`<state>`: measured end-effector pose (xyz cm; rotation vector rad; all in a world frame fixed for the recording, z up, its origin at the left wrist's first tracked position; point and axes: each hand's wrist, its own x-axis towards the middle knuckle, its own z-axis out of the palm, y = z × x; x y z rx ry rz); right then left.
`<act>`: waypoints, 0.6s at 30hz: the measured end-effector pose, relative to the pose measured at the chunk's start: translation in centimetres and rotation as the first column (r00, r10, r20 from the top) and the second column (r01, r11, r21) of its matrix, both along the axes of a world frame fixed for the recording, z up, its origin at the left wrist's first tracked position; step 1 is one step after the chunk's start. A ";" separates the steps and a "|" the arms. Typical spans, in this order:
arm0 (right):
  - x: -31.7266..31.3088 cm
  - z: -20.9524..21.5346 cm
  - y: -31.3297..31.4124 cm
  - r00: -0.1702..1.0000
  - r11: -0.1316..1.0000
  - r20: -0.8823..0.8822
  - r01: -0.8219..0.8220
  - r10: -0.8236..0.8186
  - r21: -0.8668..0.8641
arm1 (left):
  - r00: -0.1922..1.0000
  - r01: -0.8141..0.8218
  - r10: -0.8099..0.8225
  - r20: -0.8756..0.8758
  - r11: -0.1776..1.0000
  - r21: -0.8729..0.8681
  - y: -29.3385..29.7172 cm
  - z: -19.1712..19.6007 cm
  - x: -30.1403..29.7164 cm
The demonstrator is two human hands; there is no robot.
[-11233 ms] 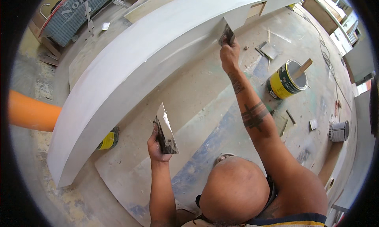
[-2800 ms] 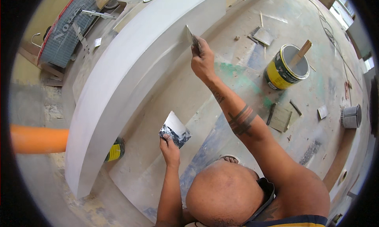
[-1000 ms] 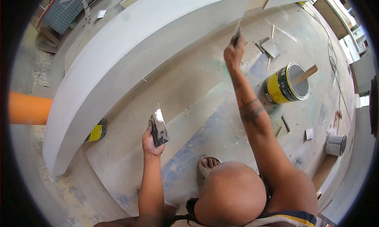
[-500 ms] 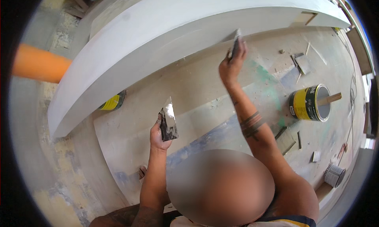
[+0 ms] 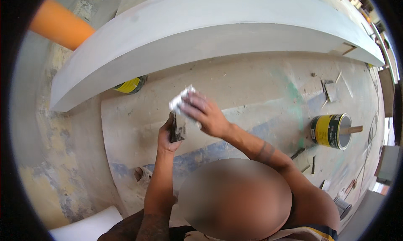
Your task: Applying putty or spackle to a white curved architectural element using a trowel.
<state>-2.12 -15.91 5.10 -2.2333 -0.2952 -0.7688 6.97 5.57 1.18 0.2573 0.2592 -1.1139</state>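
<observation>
The dark-smeared blade (image 5: 177, 131), thin and flat with patchy black and grey on its face, stands in my left hand (image 5: 166, 135), out over the floor. That grip is narrow, closed around the blade, with the thumb along one edge. My right hand (image 5: 207, 115) curls its fingers around a second blade (image 5: 180, 100), bright white and blurred, at the upper end of the first; whether the two touch I cannot tell. The floor (image 5: 252, 83) beneath is dusty and pale, streaked with blue and green. Beyond my hands arcs a long curved beam (image 5: 201, 39), smooth and matte, white on top, greyer along its side. A yellow-and-dark can (image 5: 129, 85) sits by its left end, near a rounded orange tube (image 5: 63, 25); to my right, a wooden stick (image 5: 354, 129) leans from an open bucket (image 5: 325, 131)
</observation>
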 end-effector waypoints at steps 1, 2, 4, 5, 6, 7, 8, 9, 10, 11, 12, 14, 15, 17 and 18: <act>-1.3 0.2 -0.1 0.988 0.982 0.000 -0.153 0.154 -0.113 | 0.998 -0.032 0.023 0.067 0.990 0.137 -0.5 0.0 -0.4; -2.3 0.1 0.1 0.986 0.983 0.065 -0.149 0.156 -0.106 | 0.990 -0.066 0.033 0.135 0.966 0.248 -1.2 0.0 -0.9; -4.6 -0.7 -0.8 0.998 0.987 -0.010 -0.067 0.066 -0.148 | 0.988 0.011 -0.039 0.147 0.981 0.192 -3.1 0.1 -1.4; -5.5 -1.5 -2.0 0.997 0.989 -0.079 0.000 -0.011 -0.148 | 0.978 -0.050 -0.004 0.210 0.967 0.251 -3.8 0.4 -2.0; -6.4 -2.4 -3.8 0.990 0.982 -0.120 0.051 -0.074 -0.182 | 0.961 -0.106 0.018 0.278 0.947 0.302 -4.7 0.6 -2.5; -7.3 -3.4 -5.9 0.969 0.967 -0.211 0.074 -0.127 -0.245 | 0.964 -0.022 -0.014 0.264 0.991 0.131 -4.8 1.2 -2.5; -8.0 -4.2 -8.0 0.938 0.950 -0.297 0.086 -0.178 -0.299 | 0.959 0.081 -0.050 0.280 0.992 -0.101 -4.9 1.8 -2.3; -8.7 -4.7 -10.3 0.894 0.957 -0.364 0.188 -0.260 -0.220 | 0.965 0.027 -0.033 0.260 0.999 0.027 -5.1 2.2 -2.5; -9.4 -4.9 -12.4 0.831 0.919 -0.397 0.382 -0.389 -0.100 | 0.957 -0.030 0.003 0.290 0.996 0.088 -4.9 2.8 -2.4; -9.8 -4.6 -15.6 0.808 0.827 -0.199 0.561 -0.555 -0.033 | 0.959 -0.073 0.003 0.283 0.968 0.239 -5.0 3.1 -2.4; -10.2 -4.0 -18.5 0.670 0.650 -0.120 0.741 -0.732 0.170 | 0.956 -0.054 -0.015 0.293 0.973 0.226 -5.0 3.4 -2.4; -11.2 -1.5 -26.1 0.406 0.392 0.049 0.836 -0.913 0.384 | 0.951 0.020 -0.105 0.289 0.959 0.283 -5.2 3.8 -2.1; -12.2 0.4 -29.8 0.263 0.289 0.120 0.865 -0.957 0.411 | 0.945 0.048 -0.127 0.302 0.966 0.255 -5.4 4.0 -2.1; -13.7 3.3 -35.2 0.177 0.209 0.112 0.810 -0.978 0.547 | 0.958 0.052 -0.122 0.260 0.965 0.259 -5.9 4.3 -2.0; -13.9 4.3 -37.0 0.168 0.182 0.077 0.809 -0.983 0.559 | 0.953 0.074 -0.140 0.269 0.968 0.240 -6.1 4.4 -2.0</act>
